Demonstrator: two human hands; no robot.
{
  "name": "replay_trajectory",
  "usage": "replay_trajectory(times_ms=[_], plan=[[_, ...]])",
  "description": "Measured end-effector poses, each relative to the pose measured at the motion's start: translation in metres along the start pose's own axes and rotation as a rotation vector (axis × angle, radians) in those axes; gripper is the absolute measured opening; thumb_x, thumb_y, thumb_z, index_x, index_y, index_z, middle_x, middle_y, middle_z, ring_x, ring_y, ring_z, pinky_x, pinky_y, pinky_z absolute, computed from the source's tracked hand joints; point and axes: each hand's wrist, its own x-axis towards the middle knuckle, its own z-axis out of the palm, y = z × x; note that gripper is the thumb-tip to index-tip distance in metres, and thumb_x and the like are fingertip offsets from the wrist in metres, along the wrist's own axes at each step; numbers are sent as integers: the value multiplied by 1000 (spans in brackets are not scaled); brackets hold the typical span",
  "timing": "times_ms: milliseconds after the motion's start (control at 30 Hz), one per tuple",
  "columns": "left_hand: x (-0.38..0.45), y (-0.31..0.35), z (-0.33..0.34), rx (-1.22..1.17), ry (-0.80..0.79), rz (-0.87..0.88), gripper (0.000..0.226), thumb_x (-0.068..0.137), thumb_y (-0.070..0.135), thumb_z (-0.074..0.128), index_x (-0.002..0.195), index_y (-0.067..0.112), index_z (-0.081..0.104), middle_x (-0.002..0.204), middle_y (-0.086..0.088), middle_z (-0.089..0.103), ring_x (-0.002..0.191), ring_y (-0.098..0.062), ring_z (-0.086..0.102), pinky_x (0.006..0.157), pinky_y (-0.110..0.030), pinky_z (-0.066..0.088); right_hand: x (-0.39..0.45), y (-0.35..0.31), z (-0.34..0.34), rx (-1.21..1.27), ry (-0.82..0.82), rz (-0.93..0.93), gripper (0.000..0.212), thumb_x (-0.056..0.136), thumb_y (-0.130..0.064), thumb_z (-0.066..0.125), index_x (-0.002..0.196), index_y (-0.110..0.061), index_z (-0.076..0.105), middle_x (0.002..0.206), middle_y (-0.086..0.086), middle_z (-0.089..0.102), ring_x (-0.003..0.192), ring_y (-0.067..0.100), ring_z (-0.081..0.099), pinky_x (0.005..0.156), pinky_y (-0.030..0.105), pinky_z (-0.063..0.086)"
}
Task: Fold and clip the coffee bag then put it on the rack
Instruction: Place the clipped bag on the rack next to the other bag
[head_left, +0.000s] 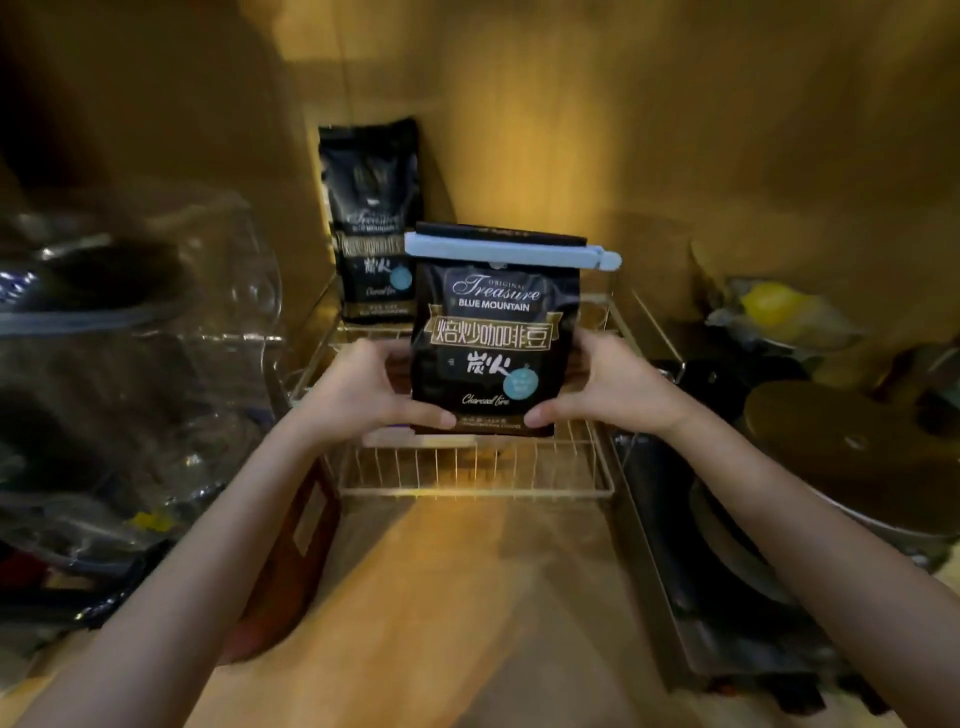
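Note:
A black coffee bag (493, 338) stands upright, its top folded over and held by a pale blue clip (511, 252). My left hand (363, 389) grips its lower left side and my right hand (608, 387) grips its lower right side. The bag is over the front part of a wire rack (472, 488); whether its base touches the wire I cannot tell. A second black coffee bag (371, 218), unclipped and taller, stands at the rack's back left.
Clear plastic containers (130, 338) crowd the left side. A dark flat appliance (727, 545) and a round lidded pot (857, 452) sit on the right, with a yellow object (774, 304) behind. Wooden walls enclose the back. The wooden counter (441, 597) lies in front.

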Motion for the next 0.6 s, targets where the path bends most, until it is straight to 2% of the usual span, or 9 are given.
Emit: replay_trajectory(times_ms=[133, 267, 367, 433, 500, 533, 600], plan=[[28, 22, -27, -4, 21, 44, 39, 60, 18, 80, 87, 33, 57, 94, 12, 65, 87, 4, 61, 73, -12, 51, 24, -13, -28, 43, 51, -41, 62, 62, -13, 82, 114, -23, 50, 109, -13, 60, 105, 3, 56, 90, 22, 46], [59, 32, -42, -96, 82, 52, 36, 62, 13, 79, 83, 31, 57, 90, 14, 63, 87, 1, 61, 74, -18, 50, 54, -18, -47, 114, 86, -80, 59, 67, -4, 76, 119, -11, 50, 112, -6, 59, 101, 0, 56, 87, 18, 49], [81, 27, -44, -161, 129, 63, 34, 64, 11, 78, 84, 30, 58, 88, 17, 64, 77, 11, 62, 66, -7, 49, 78, -13, -55, 171, 147, -92, 62, 69, 0, 74, 124, -8, 48, 113, -5, 58, 105, 6, 56, 89, 17, 50], [98, 19, -40, -183, 179, 57, 36, 65, 10, 77, 95, 21, 60, 90, 16, 63, 79, 9, 60, 66, -6, 48, 94, -7, -58, 184, 171, -85, 61, 69, 0, 74, 124, -7, 48, 108, -10, 58, 102, 3, 56, 88, 13, 47], [115, 10, -33, -183, 254, 62, 49, 65, 9, 77, 111, 11, 57, 98, 10, 62, 86, 3, 58, 68, -2, 46, 109, 1, -55, 193, 195, -65, 58, 70, -1, 73, 122, -6, 47, 107, -11, 57, 96, -2, 53, 76, -1, 43], [122, 5, -28, -181, 292, 59, 53, 66, 9, 77, 114, 9, 56, 102, 7, 62, 89, -1, 59, 69, 0, 45, 116, 7, -53, 202, 213, -47, 57, 71, -2, 72, 122, -6, 47, 111, -7, 56, 98, 2, 53, 73, -3, 42], [137, -9, -18, -162, 350, 45, 56, 66, 11, 77, 117, 9, 54, 109, 1, 64, 96, -9, 60, 75, -4, 48, 128, 21, -46, 241, 242, 1, 57, 72, -3, 72, 123, -8, 47, 120, 1, 55, 109, 11, 51, 83, 4, 43]])
